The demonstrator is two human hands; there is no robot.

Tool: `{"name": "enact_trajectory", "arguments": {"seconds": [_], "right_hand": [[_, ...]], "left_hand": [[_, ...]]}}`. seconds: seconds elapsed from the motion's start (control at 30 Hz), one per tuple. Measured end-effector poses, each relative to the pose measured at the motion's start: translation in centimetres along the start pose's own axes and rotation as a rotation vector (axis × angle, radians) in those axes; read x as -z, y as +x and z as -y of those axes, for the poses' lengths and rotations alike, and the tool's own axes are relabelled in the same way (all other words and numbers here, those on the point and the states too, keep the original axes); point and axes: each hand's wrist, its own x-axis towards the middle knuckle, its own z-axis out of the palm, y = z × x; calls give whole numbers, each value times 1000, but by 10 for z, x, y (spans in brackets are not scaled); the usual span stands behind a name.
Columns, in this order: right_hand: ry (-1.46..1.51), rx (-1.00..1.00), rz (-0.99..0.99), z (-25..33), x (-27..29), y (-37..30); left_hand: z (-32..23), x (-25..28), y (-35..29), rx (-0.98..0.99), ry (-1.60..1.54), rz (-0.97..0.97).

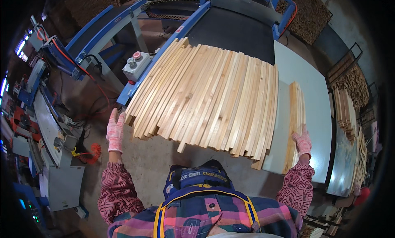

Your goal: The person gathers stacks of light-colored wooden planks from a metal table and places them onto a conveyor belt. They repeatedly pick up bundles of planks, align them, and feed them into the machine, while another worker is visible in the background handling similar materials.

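A wide row of pale wooden strips [201,98] lies side by side on the black conveyor belt [234,28], their near ends uneven and jutting past its front. My left hand [115,133], in a pink and white glove, is beside the near left corner of the row. Its fingers are stretched and apart, holding nothing; whether a fingertip touches the outermost strip I cannot tell. On the pale side table [321,114] to the right lies a small bundle of wooden strips [293,118]. My gloved right hand [302,142] grips this bundle near its closer end, thumb on the left.
A control box [137,66] with a red button is mounted on the conveyor's blue frame [170,40]. Machinery with cables and a red coiled hose [92,153] stands at left. Stacked wood [345,110] fills racks at far right. The conveyor's blue gantry [283,11] rises at the back.
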Motion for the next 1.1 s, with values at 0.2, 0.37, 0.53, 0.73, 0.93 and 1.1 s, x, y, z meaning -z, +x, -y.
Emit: {"name": "enact_trajectory", "arguments": {"seconds": [0.2,0.37,0.53,0.73,0.93,1.1], "right_hand": [[-57,317,-323,88,-65,14],[190,68,40,164,-60,-33],[177,98,-16,179,-39,-52],[108,203,-209,166,-50,-48],[300,-47,164,173,-18,-65],[252,-20,111,178,-15,-71]], "left_hand": [[47,-21,42,417,-298,393],[-2,-27,30,184,-130,379],[-19,-17,34,322,132,469],[-41,-22,50,-216,639,85],[-105,-134,117,-830,805,232],[-75,-227,119,-638,1202,457]]}}
